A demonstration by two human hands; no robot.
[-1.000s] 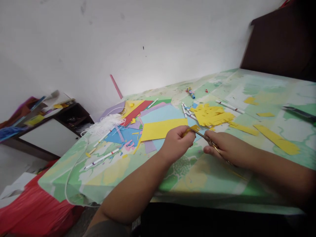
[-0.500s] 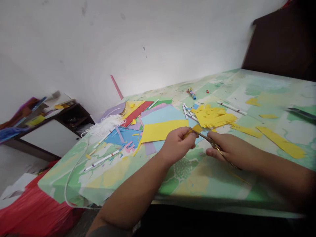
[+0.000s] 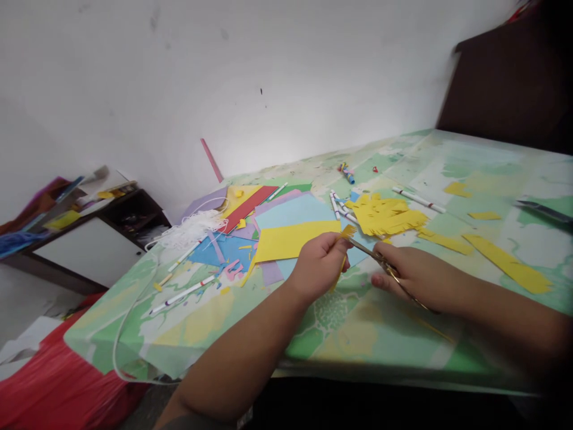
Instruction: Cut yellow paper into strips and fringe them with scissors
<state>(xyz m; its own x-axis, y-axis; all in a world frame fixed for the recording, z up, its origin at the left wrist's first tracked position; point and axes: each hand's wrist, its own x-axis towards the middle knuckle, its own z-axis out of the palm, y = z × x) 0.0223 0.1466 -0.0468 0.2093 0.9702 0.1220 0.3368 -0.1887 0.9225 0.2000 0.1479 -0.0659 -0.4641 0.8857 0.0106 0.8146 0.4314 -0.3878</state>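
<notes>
Between the thumb and fingers of my left hand (image 3: 320, 263) is a small yellow paper piece (image 3: 348, 232) with a fringed top end; its lower part shows below my fingers. My right hand (image 3: 409, 275) is closed around the gold-coloured handles of the scissors (image 3: 380, 258). The scissor blades point left, their tips at the yellow paper piece beside my left fingertips. Just behind my hands lie a yellow sheet (image 3: 293, 240) on light blue paper (image 3: 295, 209) and a pile of fringed yellow paper (image 3: 385, 215).
Markers (image 3: 418, 200), yellow strips (image 3: 508, 263), red paper (image 3: 250, 209) and white string (image 3: 197, 227) lie on the patterned tablecloth (image 3: 201, 322). A dark blade-like object (image 3: 544, 212) is at the right. A low cabinet (image 3: 92, 254) stands at the left.
The yellow piece in my left hand has turned, so its fringed end now points up and more of it shows below my fingers. The scissors stay in my right hand. The view has shifted slightly.
</notes>
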